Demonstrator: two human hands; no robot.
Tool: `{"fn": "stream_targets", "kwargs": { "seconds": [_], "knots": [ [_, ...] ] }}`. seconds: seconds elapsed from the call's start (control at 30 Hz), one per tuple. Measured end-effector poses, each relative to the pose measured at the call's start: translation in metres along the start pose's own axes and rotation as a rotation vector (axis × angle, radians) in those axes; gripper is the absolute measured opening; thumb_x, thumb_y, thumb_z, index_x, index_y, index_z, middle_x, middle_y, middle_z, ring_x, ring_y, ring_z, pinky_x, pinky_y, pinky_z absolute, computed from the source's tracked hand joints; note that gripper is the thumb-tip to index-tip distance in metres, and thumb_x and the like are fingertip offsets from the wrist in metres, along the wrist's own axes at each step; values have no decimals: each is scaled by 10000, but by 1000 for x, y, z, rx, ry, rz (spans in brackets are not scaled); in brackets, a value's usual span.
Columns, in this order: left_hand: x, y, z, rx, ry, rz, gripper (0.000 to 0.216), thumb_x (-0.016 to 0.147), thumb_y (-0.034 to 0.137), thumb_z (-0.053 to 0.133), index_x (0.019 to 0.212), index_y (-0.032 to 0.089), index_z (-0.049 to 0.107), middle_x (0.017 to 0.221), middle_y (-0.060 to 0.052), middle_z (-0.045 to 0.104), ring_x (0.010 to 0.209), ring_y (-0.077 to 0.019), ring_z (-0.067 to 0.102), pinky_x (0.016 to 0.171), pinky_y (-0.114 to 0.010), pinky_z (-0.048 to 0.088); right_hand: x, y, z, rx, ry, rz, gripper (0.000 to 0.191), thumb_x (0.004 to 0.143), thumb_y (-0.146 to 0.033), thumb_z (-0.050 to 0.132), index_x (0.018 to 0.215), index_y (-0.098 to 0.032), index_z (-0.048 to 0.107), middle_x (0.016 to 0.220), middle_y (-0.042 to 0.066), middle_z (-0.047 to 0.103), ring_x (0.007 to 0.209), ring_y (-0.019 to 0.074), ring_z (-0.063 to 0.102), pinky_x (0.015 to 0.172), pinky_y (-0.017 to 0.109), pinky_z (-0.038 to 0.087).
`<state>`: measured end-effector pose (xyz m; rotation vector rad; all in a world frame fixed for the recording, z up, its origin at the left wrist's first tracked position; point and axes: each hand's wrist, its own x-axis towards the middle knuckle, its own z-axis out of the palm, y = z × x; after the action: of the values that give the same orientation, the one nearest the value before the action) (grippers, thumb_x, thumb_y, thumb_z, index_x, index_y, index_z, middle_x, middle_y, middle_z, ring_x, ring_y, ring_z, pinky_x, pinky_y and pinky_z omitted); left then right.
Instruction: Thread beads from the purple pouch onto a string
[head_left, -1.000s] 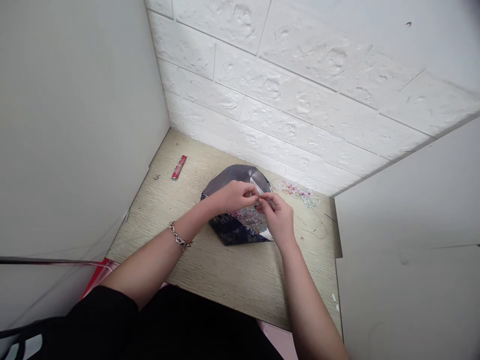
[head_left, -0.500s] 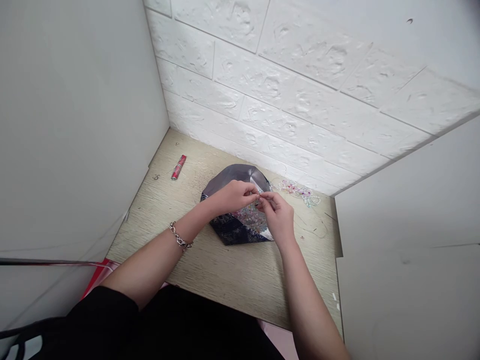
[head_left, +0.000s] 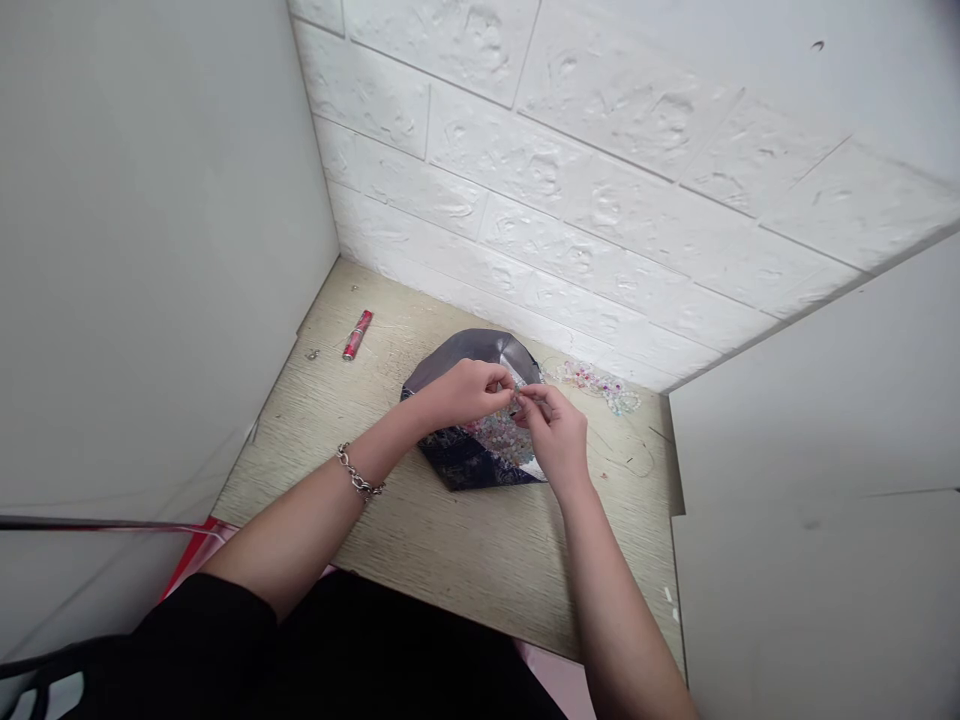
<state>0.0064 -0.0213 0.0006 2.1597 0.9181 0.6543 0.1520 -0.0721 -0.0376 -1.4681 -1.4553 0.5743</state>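
Note:
Below my hands lies a dark, shiny foil-like bag [head_left: 457, 352], opened out, with a heap of small pastel beads [head_left: 499, 437] in it. My left hand [head_left: 480, 387] is over the bag with thumb and forefinger pinched together. My right hand [head_left: 556, 428] meets it from the right, its fingertips pinched too. The two sets of fingertips almost touch above the beads. Whatever is between them is too small to make out.
A red tube [head_left: 358, 335] lies on the wooden tabletop [head_left: 465, 560] at the left. Strings of beads [head_left: 600, 385] rest at the back right, near a loose thread [head_left: 634, 460]. A white brick-patterned wall [head_left: 525, 230] and side panels enclose the table.
My fingertips have shifted very slightly, still pinched close together over the beads. The bag and the things on the table stay where they were.

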Motion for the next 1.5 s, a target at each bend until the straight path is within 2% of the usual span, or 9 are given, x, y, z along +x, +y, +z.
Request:
{"fn": "stream_targets", "kwargs": {
  "seconds": [0.7,1.5],
  "knots": [
    [0,1,-1,19,-7,7,235,732,290,409,716,136,585,583,5,538,511,-60,398,500,-191,277,-1,-3,-1,-37,-2,-13,208,732,-340,453,833,-200,568,720,25,619,563,134,573,580,297,470],
    [0,2,1,9,8,-16,222,697,260,424,709,145,614,544,11,532,504,-59,394,499,-185,270,-1,-4,1,-12,-7,-8,185,730,-328,461,813,-203,569,713,14,615,576,136,586,580,294,480]
  ]
}}
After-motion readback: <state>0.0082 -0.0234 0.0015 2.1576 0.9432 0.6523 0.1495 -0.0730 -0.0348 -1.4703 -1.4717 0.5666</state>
